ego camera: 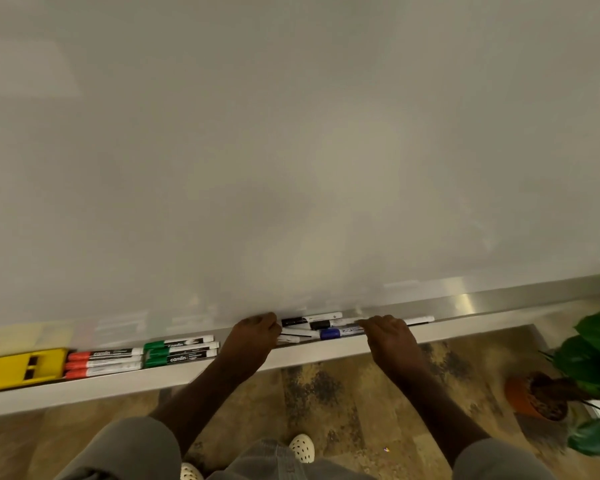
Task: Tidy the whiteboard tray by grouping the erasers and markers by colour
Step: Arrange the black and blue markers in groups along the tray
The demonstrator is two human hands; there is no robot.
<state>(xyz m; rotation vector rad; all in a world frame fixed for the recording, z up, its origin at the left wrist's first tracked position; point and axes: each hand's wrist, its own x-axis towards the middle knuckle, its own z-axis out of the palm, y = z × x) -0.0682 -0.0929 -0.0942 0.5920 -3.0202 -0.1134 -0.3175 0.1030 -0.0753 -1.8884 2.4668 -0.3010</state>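
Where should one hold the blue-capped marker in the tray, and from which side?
Grip the blue-capped marker at its blue cap end, coming from above and the tray's open front. It lies flat lengthwise; the right hand covers its other end, and the whiteboard blocks the back.

Yellow eraser (18,370) cut off by left frame edge, full length unknown. Left hand (253,337) covers the near ends of the loose markers (312,323); fingertips curl out of sight into the tray (222,370), grip unreadable. Right hand (388,336) hides the middle of the blue marker (336,332) and a black-tipped one behind it. Marker labels in that pile too blurred to read. Plant (593,358) clipped at right edge.
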